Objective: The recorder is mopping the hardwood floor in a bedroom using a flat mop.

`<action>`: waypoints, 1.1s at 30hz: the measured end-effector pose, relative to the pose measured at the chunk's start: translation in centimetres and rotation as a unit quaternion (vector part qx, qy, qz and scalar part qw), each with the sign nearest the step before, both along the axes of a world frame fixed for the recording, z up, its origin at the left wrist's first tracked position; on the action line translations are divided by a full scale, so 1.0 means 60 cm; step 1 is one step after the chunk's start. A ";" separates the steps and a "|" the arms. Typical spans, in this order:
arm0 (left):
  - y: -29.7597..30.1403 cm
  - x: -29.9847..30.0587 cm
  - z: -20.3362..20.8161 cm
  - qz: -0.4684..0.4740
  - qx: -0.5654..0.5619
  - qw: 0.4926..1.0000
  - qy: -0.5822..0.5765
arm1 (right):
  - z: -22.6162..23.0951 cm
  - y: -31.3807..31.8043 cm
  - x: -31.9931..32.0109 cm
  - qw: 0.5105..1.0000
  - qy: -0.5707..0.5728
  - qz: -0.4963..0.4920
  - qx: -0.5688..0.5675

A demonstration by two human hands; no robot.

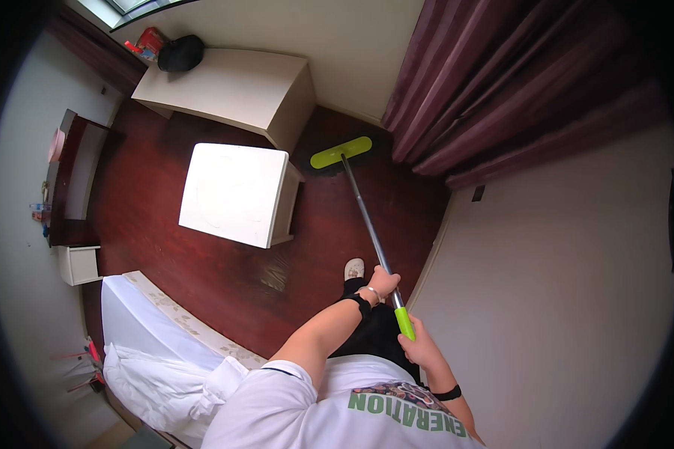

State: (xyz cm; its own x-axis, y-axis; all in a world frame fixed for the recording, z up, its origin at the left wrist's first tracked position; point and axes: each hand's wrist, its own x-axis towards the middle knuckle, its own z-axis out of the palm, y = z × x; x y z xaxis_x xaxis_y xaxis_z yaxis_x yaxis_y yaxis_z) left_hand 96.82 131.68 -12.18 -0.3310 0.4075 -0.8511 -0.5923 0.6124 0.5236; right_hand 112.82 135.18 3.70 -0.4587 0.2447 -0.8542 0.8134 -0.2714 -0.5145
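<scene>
A flat mop slants across the dark red wooden floor, its silver pole (365, 213) running away from me to a lime-green head (341, 153). That head lies on the floor between the white desk and the purple curtain. My left hand (384, 282) is closed around the lower part of the metal pole. Behind it, nearer my body, my right hand (419, 343) is wrapped about the green grip (404, 322) at the pole's end. Some of the right hand's fingers are hidden.
A white square stool-like table (234, 193) stands left of the pole. Beyond is a pale desk (225, 82) with a black bag-like item (181, 54). Purple curtains (517, 82) hang at the far right, above a white wall (547, 299). A bed (157, 322) lies near left.
</scene>
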 end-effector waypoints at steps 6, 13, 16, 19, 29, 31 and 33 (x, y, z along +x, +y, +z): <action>-0.076 0.192 -0.007 0.038 -0.015 0.999 -0.015 | 0.064 -0.035 0.118 0.987 -0.114 0.108 -0.018; -0.188 0.299 0.029 0.041 -0.027 0.999 -0.021 | 0.052 -0.123 0.257 0.987 -0.033 0.153 0.028; -0.181 0.259 0.051 0.063 -0.009 0.998 -0.023 | 0.017 -0.140 0.244 0.984 0.000 0.163 0.068; -0.179 0.221 0.015 0.069 -0.035 0.997 -0.003 | -0.053 -0.153 0.225 0.979 0.042 0.164 0.114; -0.215 0.411 -0.013 0.064 -0.048 0.997 0.003 | 0.055 -0.164 0.347 0.984 -0.048 0.145 0.091; -0.201 0.446 0.048 0.021 -0.075 0.997 -0.027 | 0.099 -0.155 0.383 0.991 -0.077 0.084 0.070; -0.194 0.459 0.080 0.011 -0.072 0.995 -0.062 | 0.096 -0.173 0.429 0.996 -0.057 0.018 0.065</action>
